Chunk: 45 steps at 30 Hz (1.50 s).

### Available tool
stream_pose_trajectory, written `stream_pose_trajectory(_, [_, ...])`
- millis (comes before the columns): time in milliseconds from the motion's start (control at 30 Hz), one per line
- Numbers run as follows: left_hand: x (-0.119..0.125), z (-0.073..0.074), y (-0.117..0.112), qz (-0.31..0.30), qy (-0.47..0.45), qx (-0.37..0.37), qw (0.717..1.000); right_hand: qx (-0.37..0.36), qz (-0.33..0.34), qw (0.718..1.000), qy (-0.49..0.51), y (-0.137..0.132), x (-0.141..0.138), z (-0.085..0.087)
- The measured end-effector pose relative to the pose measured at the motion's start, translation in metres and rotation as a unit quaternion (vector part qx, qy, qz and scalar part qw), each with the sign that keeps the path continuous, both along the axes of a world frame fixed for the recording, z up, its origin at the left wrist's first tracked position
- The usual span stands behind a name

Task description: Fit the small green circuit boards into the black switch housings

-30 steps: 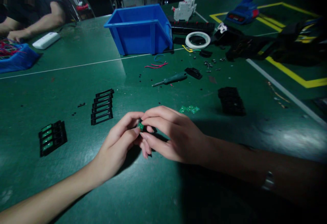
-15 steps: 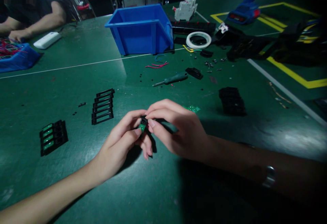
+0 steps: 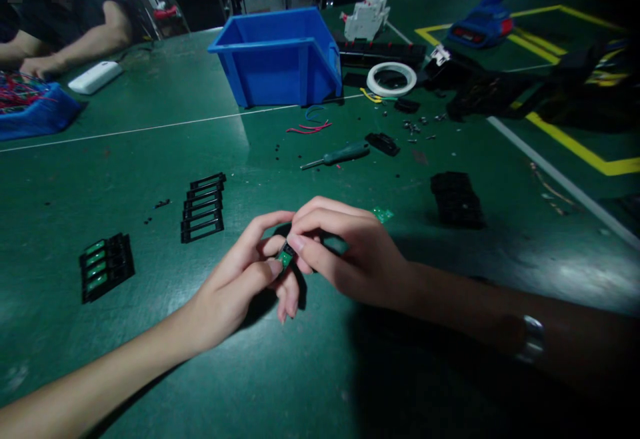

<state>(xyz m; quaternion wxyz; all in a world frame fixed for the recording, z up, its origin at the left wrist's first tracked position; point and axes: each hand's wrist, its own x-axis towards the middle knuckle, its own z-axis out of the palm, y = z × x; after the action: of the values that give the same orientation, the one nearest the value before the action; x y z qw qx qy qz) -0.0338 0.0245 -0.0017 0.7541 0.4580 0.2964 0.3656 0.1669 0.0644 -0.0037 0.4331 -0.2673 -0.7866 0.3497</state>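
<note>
Between my two hands is a small black plastic housing with a green circuit board (image 3: 285,258) in it. My left hand (image 3: 240,282) pinches its lower end between thumb and fingers, the other fingers hanging below. The thumb and fingertips of my right hand (image 3: 345,245) close on its upper end and cover part of it. Left of my hands lies a row of black rectangular frames (image 3: 203,209). Farther left sits a group of black housings with green boards (image 3: 107,265). Green circuit boards (image 3: 383,215) lie just behind my right hand.
A screwdriver (image 3: 340,154), red wires (image 3: 310,128) and loose screws (image 3: 420,124) lie beyond my hands. Behind them stand a blue bin (image 3: 275,69) and a tape roll (image 3: 391,79). Stacked black parts (image 3: 457,200) are at right. A person's arm (image 3: 85,45) rests at far left.
The small housing has tilted slightly in my fingers. My right thumb and fingertips have moved further over its upper end. The rest of the table looks the same.
</note>
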Motion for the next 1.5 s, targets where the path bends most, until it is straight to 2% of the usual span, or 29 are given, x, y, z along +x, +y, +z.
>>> stream_pose_trajectory(133, [-0.001,0.002,-0.001,-0.022,0.000,-0.009,1.000,0.002,0.015,0.999,-0.042,-0.002,-0.001,0.001])
stream_pose_trajectory(300, [-0.003,0.002,-0.001,-0.043,0.005,-0.026,0.999,0.014,0.077,0.995,-0.055,-0.001,-0.001,0.003])
stream_pose_trajectory(533, [-0.003,0.003,-0.001,-0.039,0.007,-0.028,0.999,-0.022,0.126,0.990,-0.052,0.001,0.002,0.009])
stream_pose_trajectory(733, [-0.004,0.005,0.003,-0.045,-0.006,-0.055,0.997,-0.015,0.163,0.987,-0.004,-0.003,0.002,-0.001])
stream_pose_trajectory(900, [-0.007,0.001,0.007,-0.066,-0.056,-0.079,0.993,-0.007,0.131,0.991,-0.023,-0.006,0.000,-0.007])
stream_pose_trajectory(1033, [-0.008,0.000,0.008,-0.074,-0.071,-0.088,0.991,-0.017,0.135,0.991,-0.015,-0.005,0.000,-0.005])
stream_pose_trajectory(1200, [-0.008,0.001,0.009,-0.083,-0.093,-0.076,0.989,-0.023,0.127,0.991,-0.015,-0.006,0.003,-0.009])
stream_pose_trajectory(1367, [-0.009,0.002,0.009,-0.086,-0.083,-0.065,0.991,-0.013,0.095,0.995,0.027,-0.005,0.003,-0.012])
stream_pose_trajectory(1500, [-0.007,0.002,0.008,-0.042,-0.070,-0.052,0.995,-0.019,0.050,0.998,0.031,-0.004,0.003,-0.008])
